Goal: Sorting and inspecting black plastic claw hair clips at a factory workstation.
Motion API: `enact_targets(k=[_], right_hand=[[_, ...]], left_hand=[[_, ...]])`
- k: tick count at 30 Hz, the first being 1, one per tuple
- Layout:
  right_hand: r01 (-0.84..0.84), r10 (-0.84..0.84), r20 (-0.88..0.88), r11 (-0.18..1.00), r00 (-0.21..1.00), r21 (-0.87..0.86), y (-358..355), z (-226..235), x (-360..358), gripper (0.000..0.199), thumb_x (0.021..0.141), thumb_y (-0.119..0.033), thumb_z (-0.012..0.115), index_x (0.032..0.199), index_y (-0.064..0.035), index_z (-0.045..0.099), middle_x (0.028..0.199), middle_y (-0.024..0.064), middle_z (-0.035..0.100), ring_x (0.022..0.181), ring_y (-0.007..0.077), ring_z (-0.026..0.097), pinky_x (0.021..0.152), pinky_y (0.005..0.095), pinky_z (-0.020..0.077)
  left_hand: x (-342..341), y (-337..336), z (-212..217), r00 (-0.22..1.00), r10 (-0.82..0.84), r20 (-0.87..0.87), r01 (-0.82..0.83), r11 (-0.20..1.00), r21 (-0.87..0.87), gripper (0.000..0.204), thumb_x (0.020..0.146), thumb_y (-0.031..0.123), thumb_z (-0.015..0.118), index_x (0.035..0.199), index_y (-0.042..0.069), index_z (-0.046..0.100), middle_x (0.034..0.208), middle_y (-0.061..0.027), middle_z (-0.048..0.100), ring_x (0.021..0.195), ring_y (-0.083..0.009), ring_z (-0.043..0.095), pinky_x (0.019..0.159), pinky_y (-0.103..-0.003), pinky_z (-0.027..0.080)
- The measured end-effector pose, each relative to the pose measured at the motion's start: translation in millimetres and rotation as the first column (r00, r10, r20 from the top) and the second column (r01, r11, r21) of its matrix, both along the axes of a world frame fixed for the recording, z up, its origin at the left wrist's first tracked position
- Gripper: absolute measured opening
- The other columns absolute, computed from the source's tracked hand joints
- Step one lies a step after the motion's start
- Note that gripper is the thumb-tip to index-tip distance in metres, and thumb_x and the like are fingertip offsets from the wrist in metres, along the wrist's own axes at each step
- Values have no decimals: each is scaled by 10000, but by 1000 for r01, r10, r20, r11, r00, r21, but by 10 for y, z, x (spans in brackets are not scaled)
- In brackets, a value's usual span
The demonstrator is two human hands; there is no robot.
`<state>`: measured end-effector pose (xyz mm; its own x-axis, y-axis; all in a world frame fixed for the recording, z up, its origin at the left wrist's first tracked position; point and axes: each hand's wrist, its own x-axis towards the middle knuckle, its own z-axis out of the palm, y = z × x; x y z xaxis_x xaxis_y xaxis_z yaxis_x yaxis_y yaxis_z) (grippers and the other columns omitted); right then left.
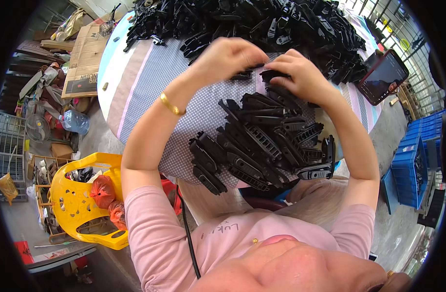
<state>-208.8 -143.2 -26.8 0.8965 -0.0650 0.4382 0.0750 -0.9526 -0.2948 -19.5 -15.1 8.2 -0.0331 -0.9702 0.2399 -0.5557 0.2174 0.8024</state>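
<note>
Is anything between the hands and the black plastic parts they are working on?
Nothing visible. The left hand and right hand already touch black plastic parts on the cloth-covered table.

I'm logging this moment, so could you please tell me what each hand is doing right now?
Left hand: fingers closed on a small black plastic part.
Right hand: fingers closed on another black plastic piece, above the near pile.

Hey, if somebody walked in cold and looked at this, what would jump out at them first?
Probably the big heap of black plastic parts along the far side of the round cloth-covered table, with a smaller stack near the table's close edge. Between them, the left hand and right hand pinch small black pieces together. A bright yellow plastic chair stands lower left.
</note>
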Motion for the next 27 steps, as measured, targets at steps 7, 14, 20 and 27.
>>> enact_targets(k=[7, 14, 20, 27], right_hand=[[29, -29, -20, 1000, 999, 1, 71, -12, -5, 270, 724, -158, 684, 958, -33, 632, 925, 105, 598, 897, 292, 554, 783, 364, 461], [54, -59, 93, 997, 994, 54, 69, -38, -4, 282, 772, -142, 653, 1024, -29, 599, 927, 128, 597, 895, 296, 577, 787, 338, 469], [42, -132, 240, 938, 962, 345, 100, 33, 11, 281, 791, -138, 657, 1034, -13, 593, 907, 77, 593, 837, 203, 577, 754, 269, 459], [46, -146, 125, 809, 981, 586, 182, 129, -38, 355, 821, -184, 662, 1139, -61, 564, 983, 32, 570, 846, 80, 533, 739, 219, 447]], left_hand=[[560, -364, -385, 510, 706, 491, -504, 708, -495, 378, 729, 219, 700, 1036, 16, 614, 865, -140, 627, 786, -260, 619, 733, -328, 488], [723, -328, -373, 623, 635, 457, -505, 773, -384, 341, 745, 196, 662, 1021, -1, 622, 799, -145, 660, 756, -249, 644, 720, -311, 495], [496, -33, 50, 800, 589, 110, -582, 808, -91, 325, 856, 276, 547, 950, -17, 650, 664, -89, 646, 555, -149, 598, 550, -261, 491], [201, 57, 148, 801, 412, -434, -282, 900, 333, 419, 959, 314, 387, 957, -37, 616, 666, -95, 614, 529, -97, 527, 459, -186, 416]])
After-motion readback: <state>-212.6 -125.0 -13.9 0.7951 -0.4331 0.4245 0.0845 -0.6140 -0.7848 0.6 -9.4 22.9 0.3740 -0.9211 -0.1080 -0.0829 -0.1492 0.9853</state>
